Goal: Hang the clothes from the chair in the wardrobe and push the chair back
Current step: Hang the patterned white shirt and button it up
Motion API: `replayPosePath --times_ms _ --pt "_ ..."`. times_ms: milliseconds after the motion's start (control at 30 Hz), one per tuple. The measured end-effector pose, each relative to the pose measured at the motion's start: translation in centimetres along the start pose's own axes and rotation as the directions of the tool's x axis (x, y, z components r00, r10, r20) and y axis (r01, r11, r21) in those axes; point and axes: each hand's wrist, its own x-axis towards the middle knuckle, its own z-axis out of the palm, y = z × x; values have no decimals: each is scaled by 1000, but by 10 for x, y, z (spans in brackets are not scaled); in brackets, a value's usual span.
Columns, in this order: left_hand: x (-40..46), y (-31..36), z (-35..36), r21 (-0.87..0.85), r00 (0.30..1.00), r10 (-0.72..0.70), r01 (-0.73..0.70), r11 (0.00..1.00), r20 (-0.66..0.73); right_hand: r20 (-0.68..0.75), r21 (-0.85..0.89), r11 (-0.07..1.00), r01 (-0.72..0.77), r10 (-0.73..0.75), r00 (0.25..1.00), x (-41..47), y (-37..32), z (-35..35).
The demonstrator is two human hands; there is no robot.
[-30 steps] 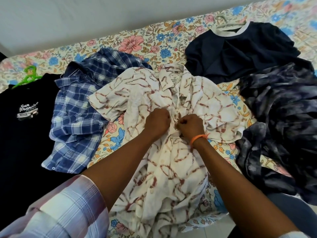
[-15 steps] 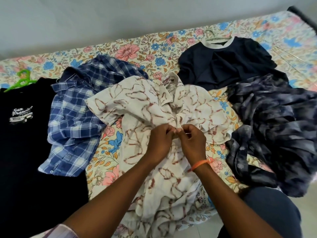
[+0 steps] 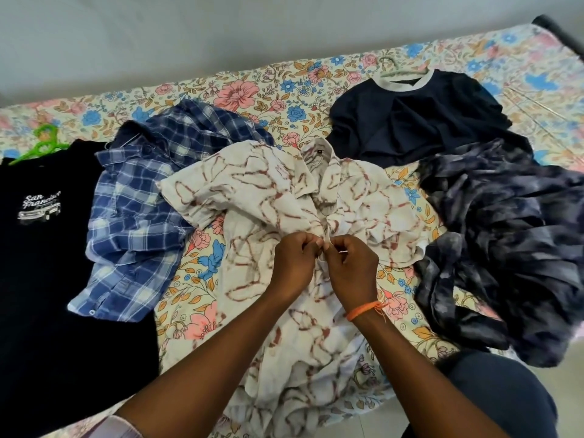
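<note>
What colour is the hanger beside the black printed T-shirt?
Bright green plastic hanger, clearest in the head view.

I count five garments on the bed [image 3: 259, 90]. There are two button shirts: a blue plaid shirt [image 3: 136, 216] left of centre and a cream shirt [image 3: 268, 191] in the middle. There are two T-shirts: a black tee [image 3: 47, 279] at the near left and a navy tee [image 3: 410, 121] at the far right. One dark tie-dye garment [image 3: 505, 248] lies crumpled at the right; I cannot tell what kind it is. I see two hangers: a green hanger [image 3: 44, 143] at the far left and a pale hanger [image 3: 398, 69] at the navy collar. Two hands show, the left hand [image 3: 294, 267] and right hand [image 3: 354, 267], with one orange band [image 3: 363, 309] on the right wrist.
</note>
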Motion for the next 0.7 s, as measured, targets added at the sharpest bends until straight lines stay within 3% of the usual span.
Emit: replayPosePath --times_ms 333,500,567,700 --pt "6 -1 -1 -60 998 -64 64 996 -8 14 194 971 -142 142 990 -6 2 8" --pt "13 -2 -8 -41 997 -59 61 997 41 130 494 778 -388 376 918 -3 -11 1" --pt "14 -3 -10 -34 997 -51 53 998 49 182 538 719 -441 411 893 -1 -12 -2" --pt "13 -2 -12 -9 997 -52 53 999 53 167 428 817 -387 349 922 2 -4 -1"
